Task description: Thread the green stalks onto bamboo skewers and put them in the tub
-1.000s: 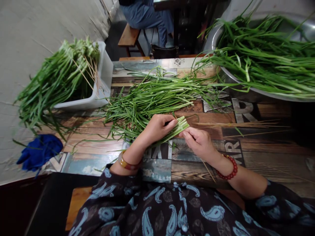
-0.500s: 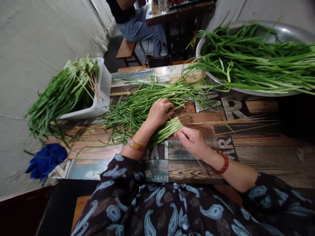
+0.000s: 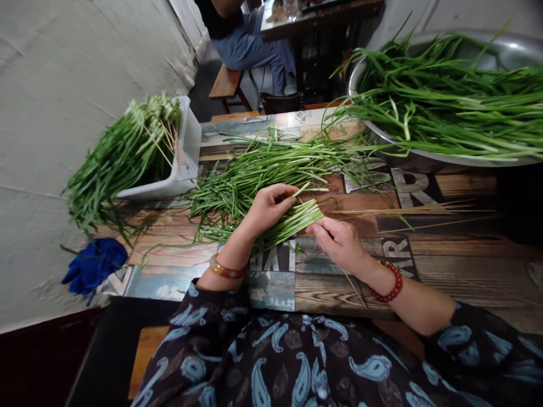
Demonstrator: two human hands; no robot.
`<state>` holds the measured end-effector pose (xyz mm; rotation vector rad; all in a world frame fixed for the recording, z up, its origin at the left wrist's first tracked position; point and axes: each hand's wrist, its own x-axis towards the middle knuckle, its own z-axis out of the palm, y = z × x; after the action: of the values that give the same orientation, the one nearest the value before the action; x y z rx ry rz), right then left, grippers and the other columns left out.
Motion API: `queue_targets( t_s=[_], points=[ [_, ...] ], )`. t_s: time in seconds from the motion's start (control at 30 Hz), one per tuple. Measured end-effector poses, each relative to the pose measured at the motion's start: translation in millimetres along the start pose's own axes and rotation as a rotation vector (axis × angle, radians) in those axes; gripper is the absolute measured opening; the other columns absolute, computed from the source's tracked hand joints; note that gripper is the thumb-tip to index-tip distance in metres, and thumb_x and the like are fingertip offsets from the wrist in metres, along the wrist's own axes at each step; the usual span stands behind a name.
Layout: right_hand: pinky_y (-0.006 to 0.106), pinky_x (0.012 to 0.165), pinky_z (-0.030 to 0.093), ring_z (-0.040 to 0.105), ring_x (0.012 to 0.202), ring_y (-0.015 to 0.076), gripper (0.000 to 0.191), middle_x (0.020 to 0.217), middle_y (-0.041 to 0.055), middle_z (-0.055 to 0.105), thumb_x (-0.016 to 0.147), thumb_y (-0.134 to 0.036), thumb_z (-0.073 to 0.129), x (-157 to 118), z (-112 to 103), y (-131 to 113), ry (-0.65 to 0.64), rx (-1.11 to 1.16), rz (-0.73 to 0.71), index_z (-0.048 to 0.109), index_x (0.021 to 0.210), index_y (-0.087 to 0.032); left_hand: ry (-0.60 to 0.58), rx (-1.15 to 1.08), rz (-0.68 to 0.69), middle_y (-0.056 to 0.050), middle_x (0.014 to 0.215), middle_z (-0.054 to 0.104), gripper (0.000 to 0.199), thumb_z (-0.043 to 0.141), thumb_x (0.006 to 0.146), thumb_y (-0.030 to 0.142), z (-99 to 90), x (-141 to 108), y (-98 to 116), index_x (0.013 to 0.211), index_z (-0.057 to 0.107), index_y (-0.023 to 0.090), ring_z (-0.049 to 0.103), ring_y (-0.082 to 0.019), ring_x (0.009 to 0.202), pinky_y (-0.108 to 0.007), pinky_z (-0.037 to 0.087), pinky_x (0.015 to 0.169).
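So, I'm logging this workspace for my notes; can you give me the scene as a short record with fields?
left hand: by the bunch, fingertips near a loose stalk; grip unclear
right hand: closed at the bunch's pale ends
thin stick: juts out below the right hand
pile of greens: on the table, beyond the hands
white tub: left, greens and sticks inside
metal bowl: right, heaped with greens
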<state>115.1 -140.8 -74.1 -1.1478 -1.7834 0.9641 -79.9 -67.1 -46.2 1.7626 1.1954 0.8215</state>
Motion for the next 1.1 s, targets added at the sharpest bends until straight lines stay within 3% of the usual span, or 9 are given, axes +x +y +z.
queue_targets(
  t_s=[0.13,0.33,0.5,0.77,1.1],
  points=[
    [0.023,0.049,0.040,0.048,0.045,0.0113,0.024,0.048,-0.0047,0.050,0.095,-0.025,0.046,-1.2,0.0,-1.3,-0.015,0.019,0.023,0.067,0.086,-0.018,0.026,-0.024,0.012,-0.005,0.083,0.071,0.025,0.060,0.087,0.033,1.9,-7.7,4.9,0.088,0.075,0.014,0.061,-0.013,0.075,-0.023,0.046,0.070],
    [0.023,0.047,0.039,0.048,0.044,0.0117,0.024,0.048,-0.0038,0.051,0.095,-0.027,0.045,-1.8,-2.0,-2.8,-0.050,0.002,0.081,0.067,0.089,-0.018,0.047,-0.186,-0.093,-0.004,0.075,0.071,0.020,0.067,0.081,0.031,4.3,-9.4,7.3,0.084,0.074,0.012,0.058,-0.012,0.064,-0.022,0.045,0.061],
    [0.024,0.048,0.039,0.050,0.046,0.0122,0.025,0.049,-0.0030,0.052,0.096,-0.027,0.045,-1.0,-5.0,-4.7,-0.076,-0.033,0.090,0.067,0.088,-0.018,0.082,-0.215,-0.100,-0.003,0.070,0.069,0.018,0.069,0.079,0.029,5.6,-11.7,6.5,0.078,0.073,0.012,0.056,-0.011,0.061,-0.022,0.042,0.057],
    [0.024,0.053,0.039,0.051,0.049,0.0127,0.025,0.050,-0.0032,0.050,0.096,-0.026,0.045,-0.1,-6.0,-6.3,-0.074,-0.068,0.071,0.066,0.085,-0.018,0.126,-0.162,-0.083,-0.002,0.065,0.066,0.017,0.067,0.080,0.028,10.1,-13.0,5.3,0.077,0.073,0.012,0.052,-0.010,0.056,-0.021,0.039,0.053],
    [0.024,0.052,0.037,0.047,0.048,0.0115,0.025,0.049,-0.0035,0.049,0.095,-0.026,0.045,1.1,-5.3,-6.8,-0.065,-0.082,0.071,0.057,0.074,-0.020,0.203,0.022,0.059,-0.001,0.066,0.066,0.013,0.066,0.080,0.024,11.5,-12.5,6.0,0.073,0.071,0.014,0.053,-0.010,0.058,-0.023,0.038,0.056]
  ],
)
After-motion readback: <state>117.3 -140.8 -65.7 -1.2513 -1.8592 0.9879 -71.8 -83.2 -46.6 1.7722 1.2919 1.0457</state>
